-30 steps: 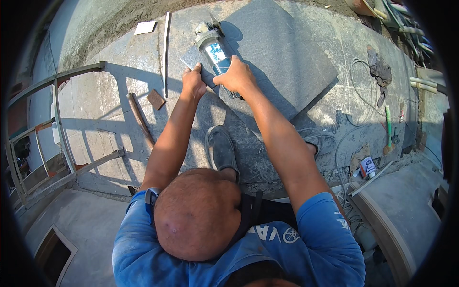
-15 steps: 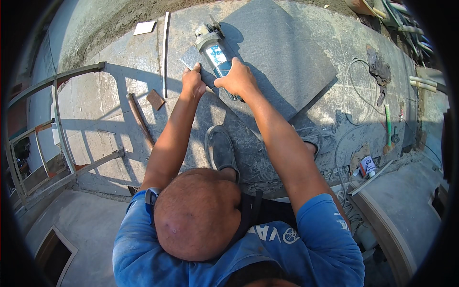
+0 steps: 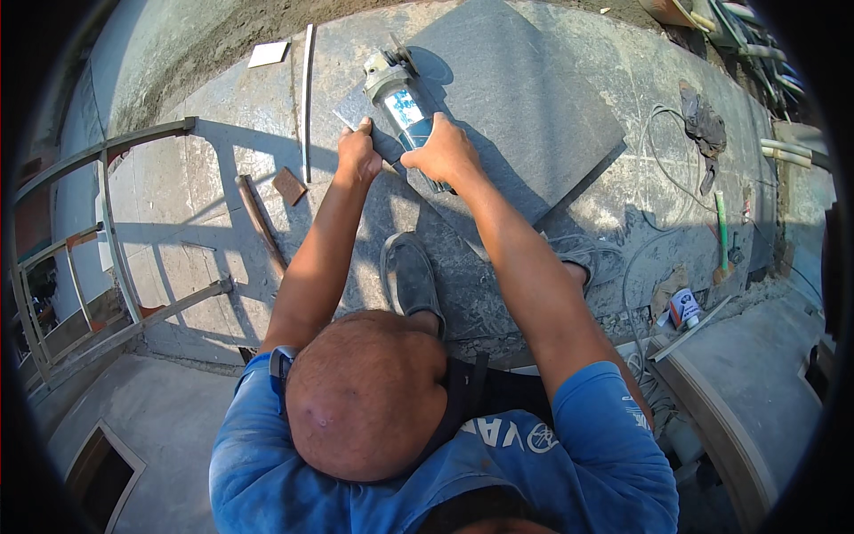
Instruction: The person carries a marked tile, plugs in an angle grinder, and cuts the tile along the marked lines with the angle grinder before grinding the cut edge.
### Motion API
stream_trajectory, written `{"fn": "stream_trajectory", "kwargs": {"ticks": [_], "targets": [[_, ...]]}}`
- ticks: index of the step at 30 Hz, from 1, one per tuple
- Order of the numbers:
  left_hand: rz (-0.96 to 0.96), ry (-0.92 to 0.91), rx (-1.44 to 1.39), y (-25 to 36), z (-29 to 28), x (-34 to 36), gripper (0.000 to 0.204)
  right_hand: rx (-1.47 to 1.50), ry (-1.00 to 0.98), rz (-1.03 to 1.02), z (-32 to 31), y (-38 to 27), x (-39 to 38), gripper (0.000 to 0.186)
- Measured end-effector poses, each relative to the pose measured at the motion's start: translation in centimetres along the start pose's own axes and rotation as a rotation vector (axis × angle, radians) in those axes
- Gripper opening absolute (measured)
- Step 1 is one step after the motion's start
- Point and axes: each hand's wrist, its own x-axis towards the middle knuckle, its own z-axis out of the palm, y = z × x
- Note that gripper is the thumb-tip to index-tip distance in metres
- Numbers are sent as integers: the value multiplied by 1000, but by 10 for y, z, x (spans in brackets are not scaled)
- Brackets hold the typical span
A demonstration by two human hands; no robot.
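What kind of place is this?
Probably an outdoor building site: the right hand holds an angle grinder, a big grey slab lies beside it, and pipes show at the far right.

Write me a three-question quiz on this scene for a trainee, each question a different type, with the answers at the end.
1. Multiple choice: what does the right hand grip?
A) a wooden stick
B) an angle grinder
C) a white tile
2. True or false: the left hand is empty.
3. Fill in the blank: below the dark cloth at the right of the picture lies a long handle coloured ____.

Key: 1. B. 2. False: it holds a small grey tile piece. 3. Green.
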Motion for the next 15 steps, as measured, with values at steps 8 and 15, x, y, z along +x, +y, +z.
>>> {"fn": "stream_trajectory", "kwargs": {"ticks": [8, 15], "targets": [[11, -27, 39, 0, 1, 0, 22, 0, 0, 7, -1, 2, -1, 100], [-5, -12, 3, -1, -2, 4, 19, -14, 15, 2, 0, 1, -4, 92]]}}
